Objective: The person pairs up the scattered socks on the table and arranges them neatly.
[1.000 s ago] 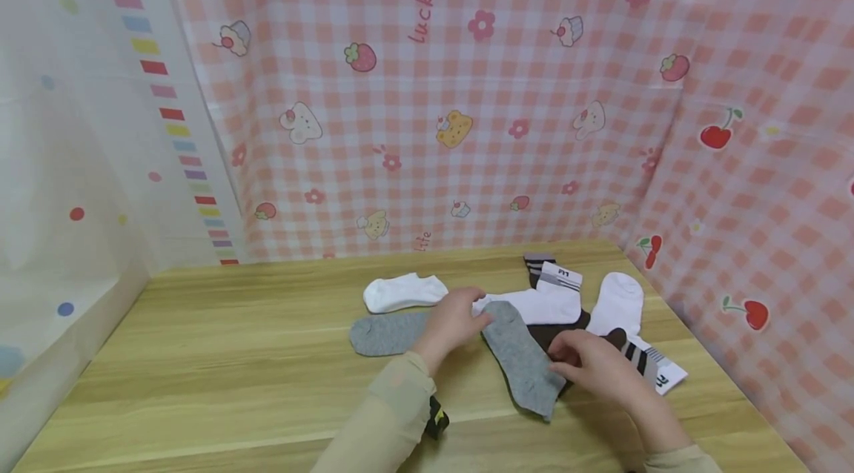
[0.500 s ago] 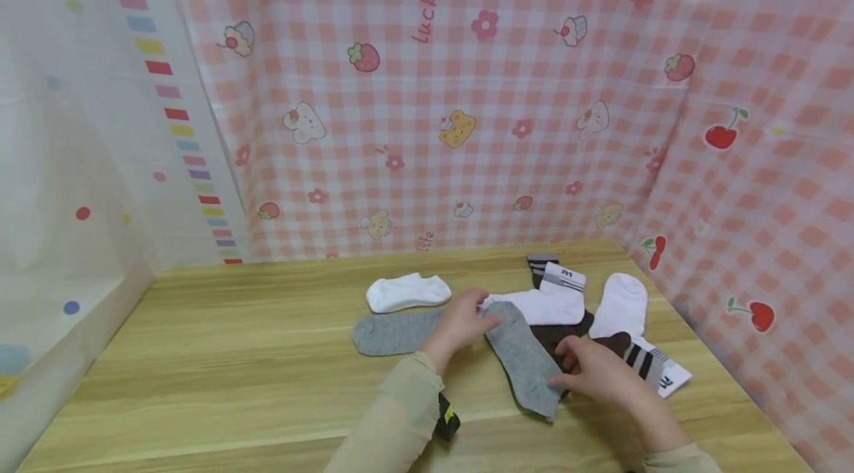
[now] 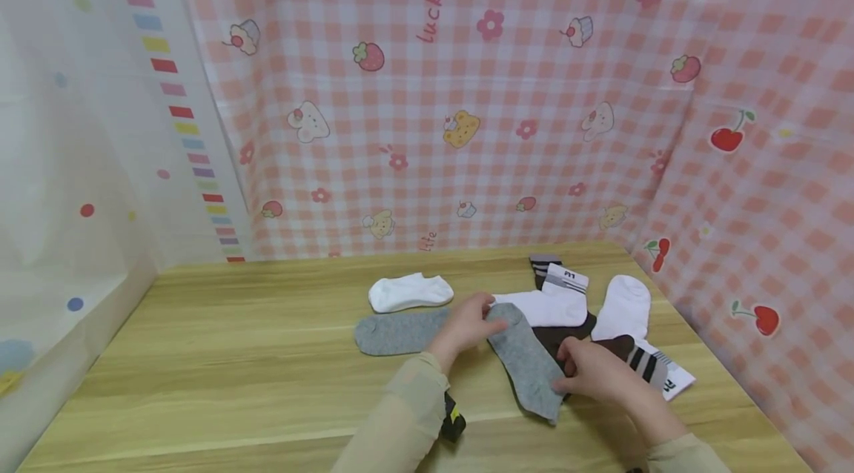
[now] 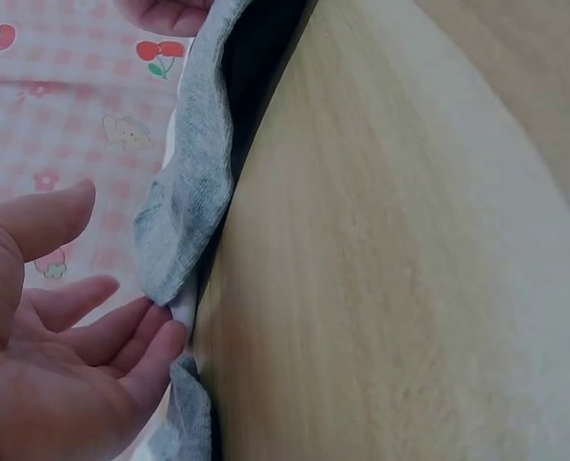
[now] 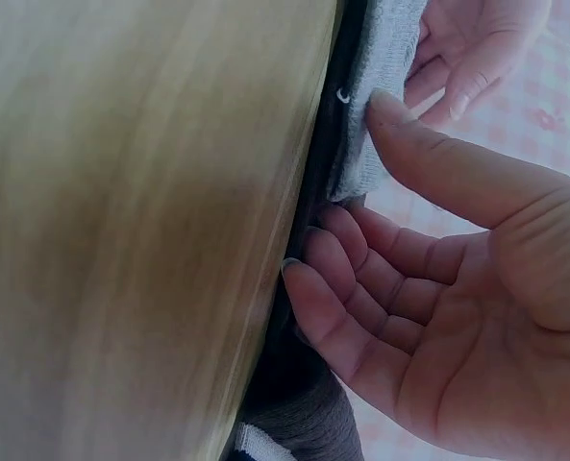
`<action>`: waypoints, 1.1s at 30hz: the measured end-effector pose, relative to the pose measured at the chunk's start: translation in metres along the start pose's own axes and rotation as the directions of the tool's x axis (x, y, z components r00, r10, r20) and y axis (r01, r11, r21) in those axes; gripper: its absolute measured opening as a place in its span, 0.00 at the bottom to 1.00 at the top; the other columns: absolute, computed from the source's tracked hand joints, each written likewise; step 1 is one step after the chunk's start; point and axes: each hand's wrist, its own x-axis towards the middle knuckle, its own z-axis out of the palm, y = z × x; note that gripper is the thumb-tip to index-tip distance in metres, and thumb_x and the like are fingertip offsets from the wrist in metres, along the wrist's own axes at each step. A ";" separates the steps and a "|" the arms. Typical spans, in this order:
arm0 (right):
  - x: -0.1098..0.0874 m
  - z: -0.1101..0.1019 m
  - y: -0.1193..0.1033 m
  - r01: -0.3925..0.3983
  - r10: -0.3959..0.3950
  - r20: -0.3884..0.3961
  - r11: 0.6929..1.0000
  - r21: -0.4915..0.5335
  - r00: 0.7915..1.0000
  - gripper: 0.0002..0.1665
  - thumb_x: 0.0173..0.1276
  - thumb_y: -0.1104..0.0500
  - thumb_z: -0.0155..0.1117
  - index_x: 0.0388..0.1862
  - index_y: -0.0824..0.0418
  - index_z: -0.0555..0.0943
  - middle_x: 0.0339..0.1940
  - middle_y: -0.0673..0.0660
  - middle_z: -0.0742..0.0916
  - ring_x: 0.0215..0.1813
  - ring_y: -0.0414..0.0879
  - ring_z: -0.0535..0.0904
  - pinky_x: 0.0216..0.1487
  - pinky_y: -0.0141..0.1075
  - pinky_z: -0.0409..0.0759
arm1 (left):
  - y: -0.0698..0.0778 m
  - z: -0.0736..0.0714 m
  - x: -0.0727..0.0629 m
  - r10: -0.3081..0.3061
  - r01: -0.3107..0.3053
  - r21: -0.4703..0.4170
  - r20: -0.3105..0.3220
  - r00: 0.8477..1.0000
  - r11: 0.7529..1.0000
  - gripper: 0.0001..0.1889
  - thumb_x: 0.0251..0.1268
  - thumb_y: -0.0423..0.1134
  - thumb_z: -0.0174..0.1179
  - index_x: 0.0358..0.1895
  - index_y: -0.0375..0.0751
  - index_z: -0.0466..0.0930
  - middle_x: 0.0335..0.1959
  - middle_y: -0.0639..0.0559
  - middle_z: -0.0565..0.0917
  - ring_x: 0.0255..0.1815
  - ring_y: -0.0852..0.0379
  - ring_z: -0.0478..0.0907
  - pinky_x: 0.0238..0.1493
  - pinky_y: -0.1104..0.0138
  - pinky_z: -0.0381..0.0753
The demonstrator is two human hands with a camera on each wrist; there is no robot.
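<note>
A grey ankle sock (image 3: 527, 362) lies slantwise on the table, with a dark layer beneath it. At its far end is my left hand (image 3: 467, 321); the thumb stands away from the fingers, and the fingertips touch around the sock's toe (image 4: 174, 250). My right hand (image 3: 594, 369) is at the near, cuff end. Its thumb touches the grey edge (image 5: 371, 125), while the loosely bent fingers lie against dark fabric below. Another grey sock (image 3: 394, 333) lies flat to the left, partly hidden by my left hand.
A white sock (image 3: 408, 293) lies behind the left grey sock. Several white and dark brown socks overlap at right, including a white one (image 3: 623, 306) and one with a striped cuff (image 3: 646, 365). A black-and-yellow item (image 3: 454, 419) shows by my left sleeve. Patterned curtains (image 3: 427, 102) enclose the table.
My right hand has shifted slightly toward me, its thumb now lower on the grey sock's edge. My left hand and the socks stay nearly where they were; the whole view has drifted a little.
</note>
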 end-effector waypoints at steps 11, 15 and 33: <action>-0.001 0.003 -0.002 0.007 -0.007 0.018 1.000 -0.021 1.000 0.23 0.51 0.59 0.80 0.38 0.61 0.73 0.23 0.46 0.77 0.26 0.39 0.71 0.31 0.37 0.72 | 0.000 0.005 0.004 -0.019 0.020 0.017 -0.033 0.999 1.000 0.27 0.62 0.41 0.67 0.61 0.29 0.75 0.54 0.38 0.81 0.57 0.44 0.77 0.58 0.56 0.76; -0.002 0.003 -0.004 0.003 -0.003 0.012 1.000 -0.023 1.000 0.23 0.51 0.60 0.80 0.38 0.61 0.73 0.23 0.45 0.76 0.26 0.39 0.70 0.30 0.36 0.71 | 0.001 0.007 0.006 -0.021 0.021 0.007 -0.060 0.998 1.000 0.26 0.63 0.41 0.67 0.60 0.30 0.76 0.51 0.39 0.82 0.55 0.45 0.78 0.55 0.58 0.77; -0.002 0.004 0.000 0.174 -0.173 0.019 0.984 -0.036 0.985 0.19 0.52 0.63 0.78 0.32 0.56 0.73 0.23 0.43 0.73 0.26 0.34 0.67 0.28 0.33 0.69 | 0.006 0.016 0.009 0.014 -0.021 -0.032 -0.204 0.979 0.999 0.15 0.62 0.41 0.69 0.46 0.34 0.85 0.32 0.53 0.83 0.33 0.61 0.77 0.36 0.69 0.78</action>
